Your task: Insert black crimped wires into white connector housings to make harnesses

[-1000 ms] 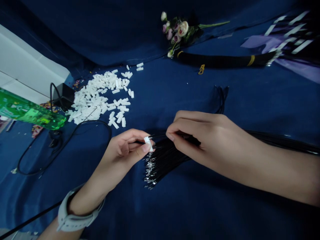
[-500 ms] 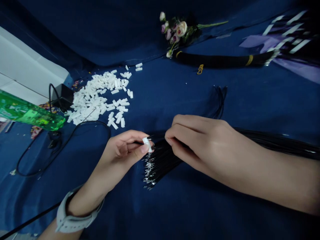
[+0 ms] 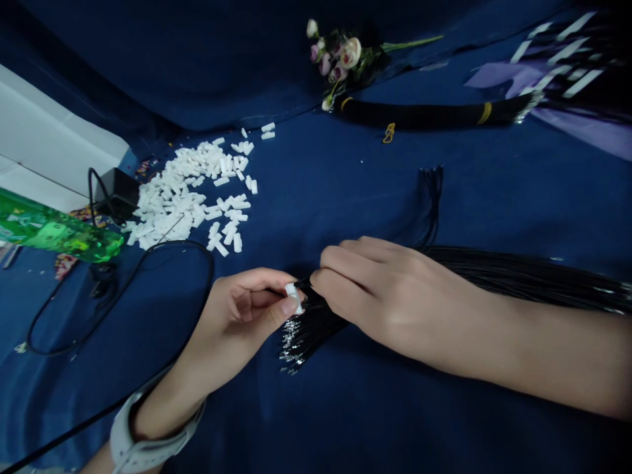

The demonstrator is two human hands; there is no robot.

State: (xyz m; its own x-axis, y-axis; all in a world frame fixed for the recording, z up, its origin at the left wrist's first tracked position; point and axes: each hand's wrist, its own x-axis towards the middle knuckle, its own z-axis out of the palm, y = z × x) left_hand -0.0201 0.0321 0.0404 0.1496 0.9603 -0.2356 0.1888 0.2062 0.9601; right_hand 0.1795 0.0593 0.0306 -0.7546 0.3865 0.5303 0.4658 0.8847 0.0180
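My left hand (image 3: 259, 304) pinches a small white plastic connector housing (image 3: 293, 297) between thumb and index finger. Close on its right, my right hand (image 3: 375, 283) is closed, its fingertips gripping a thin black wire (image 3: 303, 283) whose end meets the housing. How far the wire reaches inside cannot be made out. Beneath both hands lies a bundle of black wires (image 3: 316, 332) with silver metal tips (image 3: 292, 342); it runs on under my right wrist to the right edge. A few wires (image 3: 432, 197) stick out above my right hand.
A pile of white housings (image 3: 172, 197) lies at the left on blue cloth. Beside it are a green bottle (image 3: 64, 230), a black adapter (image 3: 118, 191) and a looped cable (image 3: 143, 270). Further back lie artificial flowers (image 3: 350, 52), a tied wire bundle (image 3: 409, 115) and a rubber band (image 3: 389, 133).
My right hand has moved left toward the housing, bringing the wire's end up to it. My left hand still pinches the housing. The whole view has shifted slightly.
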